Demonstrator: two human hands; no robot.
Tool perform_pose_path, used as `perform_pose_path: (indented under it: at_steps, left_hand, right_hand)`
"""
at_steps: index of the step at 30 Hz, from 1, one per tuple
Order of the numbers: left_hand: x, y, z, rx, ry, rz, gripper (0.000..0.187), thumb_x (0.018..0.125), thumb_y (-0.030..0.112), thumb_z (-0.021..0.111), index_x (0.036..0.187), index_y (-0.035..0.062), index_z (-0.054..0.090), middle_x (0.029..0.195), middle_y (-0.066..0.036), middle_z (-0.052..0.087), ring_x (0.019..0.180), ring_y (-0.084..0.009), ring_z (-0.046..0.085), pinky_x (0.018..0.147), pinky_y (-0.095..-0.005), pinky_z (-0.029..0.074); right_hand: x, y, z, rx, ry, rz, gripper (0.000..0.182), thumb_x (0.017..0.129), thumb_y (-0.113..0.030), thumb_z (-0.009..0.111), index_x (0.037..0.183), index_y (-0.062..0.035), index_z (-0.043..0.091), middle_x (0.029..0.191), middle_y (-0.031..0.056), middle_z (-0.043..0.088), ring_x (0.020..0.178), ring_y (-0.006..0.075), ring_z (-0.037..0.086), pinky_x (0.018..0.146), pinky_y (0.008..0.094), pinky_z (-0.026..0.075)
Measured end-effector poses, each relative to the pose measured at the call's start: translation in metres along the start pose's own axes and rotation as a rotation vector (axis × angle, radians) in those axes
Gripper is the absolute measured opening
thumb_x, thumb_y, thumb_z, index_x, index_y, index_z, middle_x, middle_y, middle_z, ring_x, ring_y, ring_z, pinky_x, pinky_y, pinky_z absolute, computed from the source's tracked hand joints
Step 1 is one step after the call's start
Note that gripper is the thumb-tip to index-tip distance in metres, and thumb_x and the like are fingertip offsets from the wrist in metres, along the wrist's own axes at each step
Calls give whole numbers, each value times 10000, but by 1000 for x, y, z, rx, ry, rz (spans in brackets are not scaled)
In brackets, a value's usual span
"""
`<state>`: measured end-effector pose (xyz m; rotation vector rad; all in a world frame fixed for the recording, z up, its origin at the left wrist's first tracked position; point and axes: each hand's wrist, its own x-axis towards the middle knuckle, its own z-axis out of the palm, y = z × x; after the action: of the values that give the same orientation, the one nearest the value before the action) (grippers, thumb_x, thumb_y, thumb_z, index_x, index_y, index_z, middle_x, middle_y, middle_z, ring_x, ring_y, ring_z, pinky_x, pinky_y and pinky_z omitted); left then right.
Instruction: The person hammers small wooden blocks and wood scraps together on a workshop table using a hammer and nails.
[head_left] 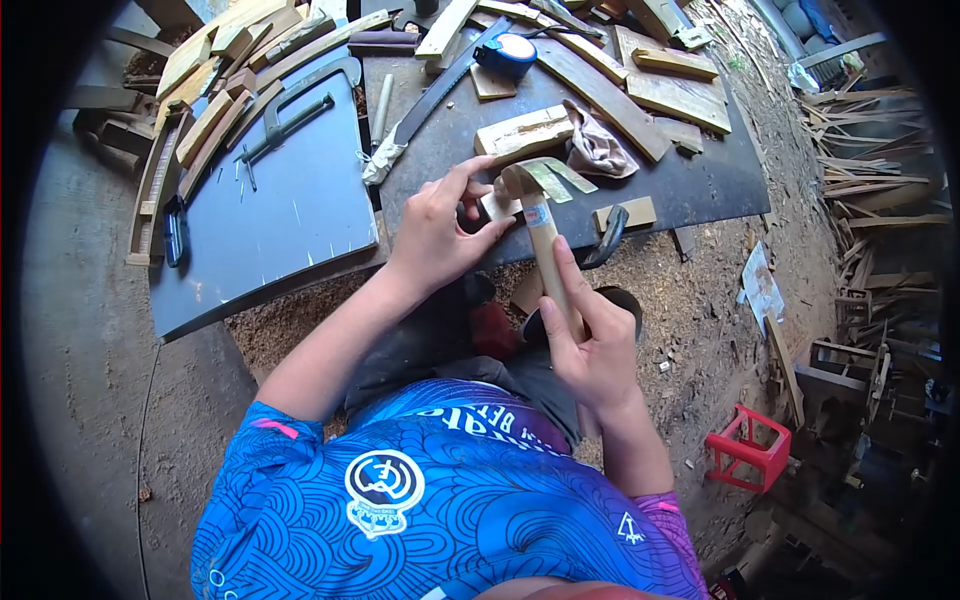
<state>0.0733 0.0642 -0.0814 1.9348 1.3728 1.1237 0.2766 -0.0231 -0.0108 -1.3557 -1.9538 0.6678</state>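
My right hand (pixel 595 345) is wrapped round the wooden handle of a claw hammer (pixel 540 215). The hammer's metal head is over the table's front edge, claw pointing right. My left hand (pixel 445 220) is just left of the hammer head, its thumb and fingers closing on a small light wood piece (pixel 497 207) at the table edge. The hammer head partly hides that piece. Behind it lies a thick wood block (pixel 525 135), with a crumpled cloth (pixel 598 145) against its right end.
On the dark table (pixel 720 185) are a hand saw (pixel 440 100), a blue tape measure (pixel 508 55), planks (pixel 600 95) and a small board under a clamp (pixel 610 235). Another clamp (pixel 290 120) lies on the left board. A red stool (pixel 750 450) stands at the right.
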Motion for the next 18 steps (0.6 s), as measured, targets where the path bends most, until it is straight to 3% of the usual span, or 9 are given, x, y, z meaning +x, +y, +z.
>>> perform_pose_path:
  at_steps: [4, 6, 8, 14, 16, 18]
  left_hand:
    - [-1, -1, 1, 4, 39, 50, 671, 771, 208, 890, 1365, 82, 605, 926, -57, 760, 729, -138, 658, 713, -312, 555]
    - [-1, 1, 0, -1, 30, 59, 665, 773, 199, 887, 1363, 80, 604, 952, -62, 770, 726, -137, 654, 710, -309, 552]
    - [0, 2, -1, -22, -14, -9, 648, 779, 212, 861, 1351, 77, 588, 954, -65, 760, 745, -206, 644, 748, -361, 541]
    - [-2, 2, 0, 25, 28, 73, 646, 788, 203, 876, 1364, 89, 607, 960, -58, 773, 713, -133, 625, 676, -288, 533]
    - [-1, 4, 0, -5, -3, 5, 642, 782, 202, 859, 1349, 69, 588, 955, -57, 761, 729, -198, 631, 751, -358, 528]
    - [1, 2, 1, -20, 2, 14, 637, 783, 207, 859, 1345, 73, 591, 961, -57, 762, 728, -195, 632, 758, -357, 527]
  right_hand:
    - [-3, -10, -3, 110, 134, -41, 660, 901, 6, 687, 1529, -63, 499, 770, 178, 657, 633, 297, 641, 652, 381, 534]
    - [0, -10, -5, 28, 47, 28, 653, 909, -6, 683, 1532, -71, 499, 787, 183, 669, 641, 300, 651, 658, 379, 537]
    - [-2, -3, -2, -14, -34, 78, 641, 920, -22, 675, 1534, -77, 499, 792, 186, 673, 639, 308, 654, 657, 377, 537]
    - [-4, -6, -2, 83, 173, -36, 628, 931, -32, 663, 1534, -63, 491, 800, 204, 676, 648, 326, 663, 676, 384, 547]
    - [-3, -6, -4, 23, 105, 3, 636, 926, -19, 664, 1535, -65, 490, 811, 209, 682, 659, 335, 669, 682, 391, 550]
    - [-2, -2, -5, 7, 18, 122, 647, 912, 8, 665, 1532, -64, 495, 825, 206, 686, 676, 335, 671, 686, 393, 552]
